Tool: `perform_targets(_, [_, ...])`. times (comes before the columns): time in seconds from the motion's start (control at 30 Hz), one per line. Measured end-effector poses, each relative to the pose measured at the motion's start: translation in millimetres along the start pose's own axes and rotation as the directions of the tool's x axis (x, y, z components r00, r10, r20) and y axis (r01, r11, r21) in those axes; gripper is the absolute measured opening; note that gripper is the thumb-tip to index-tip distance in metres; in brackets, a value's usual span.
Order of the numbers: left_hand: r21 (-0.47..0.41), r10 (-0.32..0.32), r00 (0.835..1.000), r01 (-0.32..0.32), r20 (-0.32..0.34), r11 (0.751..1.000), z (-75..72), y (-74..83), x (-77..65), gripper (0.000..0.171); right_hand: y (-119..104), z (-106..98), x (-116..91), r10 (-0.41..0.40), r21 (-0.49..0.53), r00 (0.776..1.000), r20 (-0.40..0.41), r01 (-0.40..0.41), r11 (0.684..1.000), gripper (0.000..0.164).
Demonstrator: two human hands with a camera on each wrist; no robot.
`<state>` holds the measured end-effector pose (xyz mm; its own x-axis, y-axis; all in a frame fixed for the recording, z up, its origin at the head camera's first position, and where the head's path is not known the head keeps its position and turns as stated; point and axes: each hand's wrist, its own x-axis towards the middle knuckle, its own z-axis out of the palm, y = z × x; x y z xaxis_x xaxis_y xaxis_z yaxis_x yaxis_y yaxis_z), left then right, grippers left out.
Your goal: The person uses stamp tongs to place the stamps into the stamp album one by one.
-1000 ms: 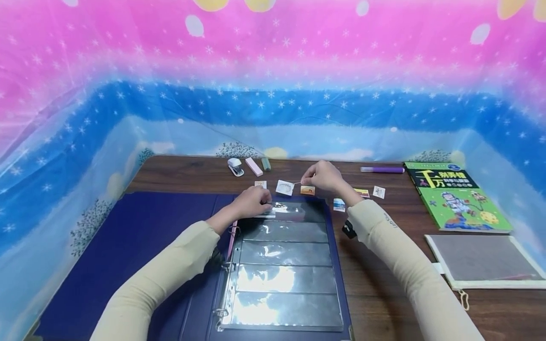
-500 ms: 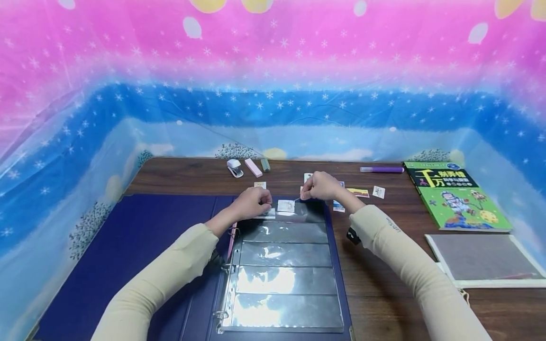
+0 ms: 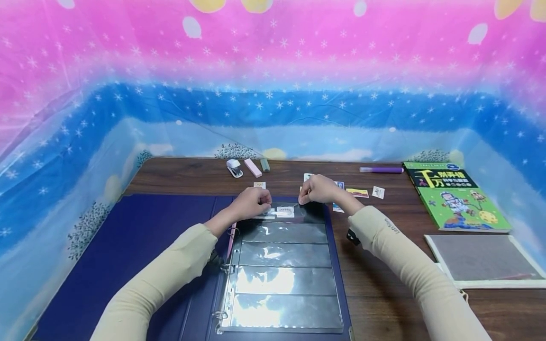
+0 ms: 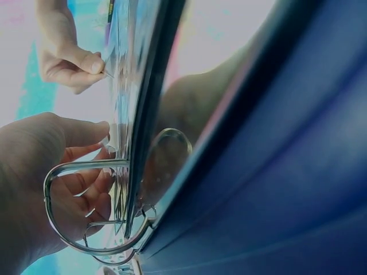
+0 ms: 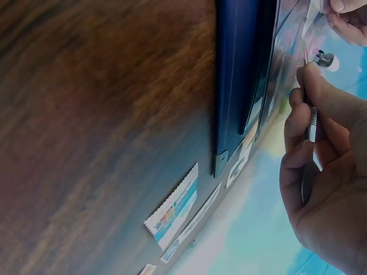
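Now: stamp (image 3: pixel 285 211), a second ago beyond pocket sheet (image 3: pixel 294 255), lies at its top row; insertion seemingly well advanced. Right hand (image 3: pixel 318 189): fingers curled, pinching tweezers (image 5: pixel 312 118). Left hand (image 3: pixel 250 203): thumb and fingers pinching sheet's upper edge.

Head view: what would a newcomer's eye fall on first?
Probably the pink-and-blue snowflake-patterned backdrop behind the brown wooden table. Next, the open navy-blue ring binder with its glossy clear-pocketed page, near the table's front. At the page's top pocket, the right hand holds silver metal tweezers pointing at a small white printed paper.
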<state>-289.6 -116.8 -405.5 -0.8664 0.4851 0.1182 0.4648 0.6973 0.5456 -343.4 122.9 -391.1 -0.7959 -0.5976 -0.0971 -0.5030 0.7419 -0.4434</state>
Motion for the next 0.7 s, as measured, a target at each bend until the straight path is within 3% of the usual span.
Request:
perform_targets(0.43, [0.038, -0.023, 1.000, 0.022, 0.016, 0.999, 0.0, 2.1, -0.2, 0.006, -2.4, -1.3, 0.3, -0.024, -0.046, 1.000, 0.021, 0.025, 0.999, 0.007])
perform_targets(0.7, [0.082, 0.002, 0.999, -0.005, 0.037, 0.997, 1.5, 0.9, 1.0, 0.007, 2.5, -1.9, 0.0, -0.046, -0.025, 0.999, 0.023, 0.047, 0.999, 0.008])
